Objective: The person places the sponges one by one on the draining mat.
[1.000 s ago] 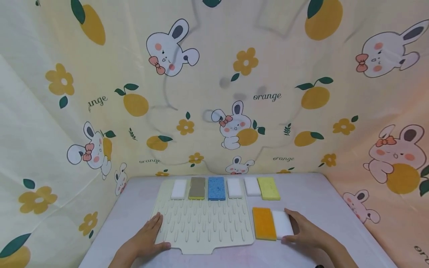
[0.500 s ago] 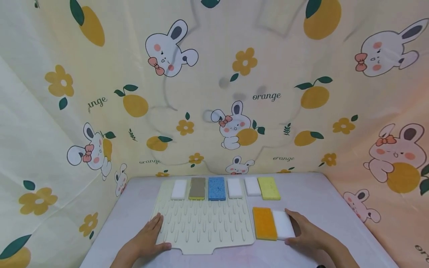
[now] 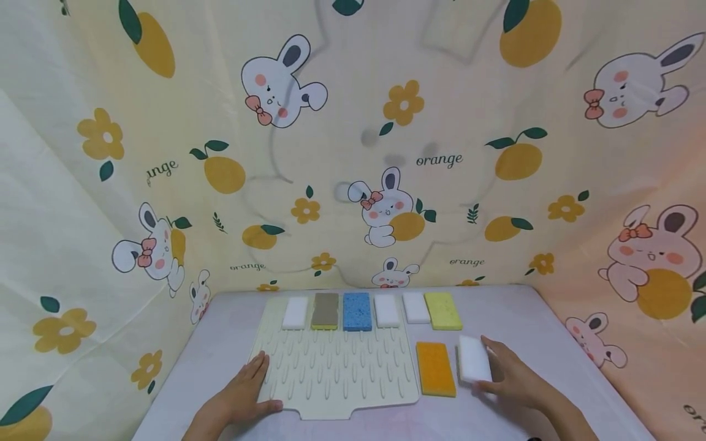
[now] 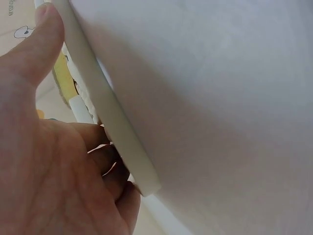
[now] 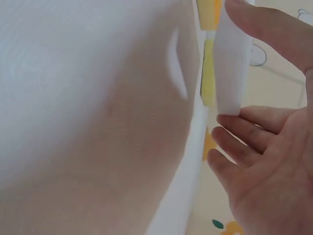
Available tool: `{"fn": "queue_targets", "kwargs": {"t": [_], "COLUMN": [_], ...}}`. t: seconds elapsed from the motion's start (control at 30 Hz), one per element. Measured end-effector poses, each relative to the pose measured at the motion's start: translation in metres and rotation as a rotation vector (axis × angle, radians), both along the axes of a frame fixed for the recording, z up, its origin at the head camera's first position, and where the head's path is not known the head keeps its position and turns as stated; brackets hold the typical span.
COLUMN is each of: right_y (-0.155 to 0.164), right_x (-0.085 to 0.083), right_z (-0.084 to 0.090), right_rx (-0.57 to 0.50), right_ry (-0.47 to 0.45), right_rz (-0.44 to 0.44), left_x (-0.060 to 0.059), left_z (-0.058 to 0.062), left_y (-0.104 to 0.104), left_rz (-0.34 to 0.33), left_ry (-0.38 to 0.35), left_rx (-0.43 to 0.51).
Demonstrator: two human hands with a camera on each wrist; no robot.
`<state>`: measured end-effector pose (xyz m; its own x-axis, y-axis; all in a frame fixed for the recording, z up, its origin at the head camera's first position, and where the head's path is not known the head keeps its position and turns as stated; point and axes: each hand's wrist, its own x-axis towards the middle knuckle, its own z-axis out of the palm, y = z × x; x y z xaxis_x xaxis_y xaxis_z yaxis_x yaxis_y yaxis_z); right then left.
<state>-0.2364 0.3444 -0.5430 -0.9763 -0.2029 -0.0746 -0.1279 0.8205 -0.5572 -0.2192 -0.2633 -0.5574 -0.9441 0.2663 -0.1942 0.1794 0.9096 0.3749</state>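
A white sponge block [image 3: 474, 360] is in my right hand [image 3: 515, 375], pinched by its ends between thumb and fingertips. In the right wrist view the white block [image 5: 232, 63] is raised off the table, thumb at one end and fingertips at the other. My left hand [image 3: 242, 387] rests on the left edge of a cream board with raised ribs [image 3: 336, 367], fingers laid on it and thumb by its near edge. The left wrist view shows the board's thick rim [image 4: 105, 107] by those fingers. An orange sponge [image 3: 436, 369] lies between board and right hand.
Along the board's far edge lie a white block [image 3: 295, 313], a grey-topped yellow sponge [image 3: 325, 310], a blue sponge [image 3: 357, 311] and another white block [image 3: 387, 310]. Right of them are a white block [image 3: 415, 307] and a yellow sponge [image 3: 444, 310]. Patterned cloth [image 3: 331, 153] surrounds the table.
My right hand has lifted the white sponge block and shifted it right, opening a gap from the orange sponge it lay against. The left hand and board have stayed put.
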Motion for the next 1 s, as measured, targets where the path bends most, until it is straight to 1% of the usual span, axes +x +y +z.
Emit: {"fn": "queue_targets", "kwargs": {"t": [0.27, 0.4, 0.6, 0.73, 0.83, 1.0], "right_y": [-0.01, -0.021, -0.04, -0.053, -0.063, -0.078], "right_x": [0.0, -0.001, -0.007, -0.01, -0.01, -0.013], "right_z": [0.005, 0.006, 0.007, 0.007, 0.005, 0.004], "right_rx": [-0.067, -0.094, -0.088, -0.096, -0.122, -0.172], "right_ry": [0.051, 0.04, 0.014, -0.005, -0.003, 0.05], "right_rz": [0.009, -0.005, -0.041, -0.052, -0.044, 0.013], "left_x": [0.0, 0.0, 0.0, -0.001, -0.001, -0.001], "left_z": [-0.001, 0.001, 0.005, 0.005, 0.004, 0.004], "left_y": [-0.002, -0.001, 0.003, 0.003, 0.003, 0.002], "left_rz": [0.007, 0.005, 0.018, 0.029, 0.028, 0.021], "left_ry": [-0.004, -0.01, -0.028, -0.036, -0.037, -0.042], "left_rx": [-0.011, -0.011, -0.021, -0.029, -0.036, -0.039]}}
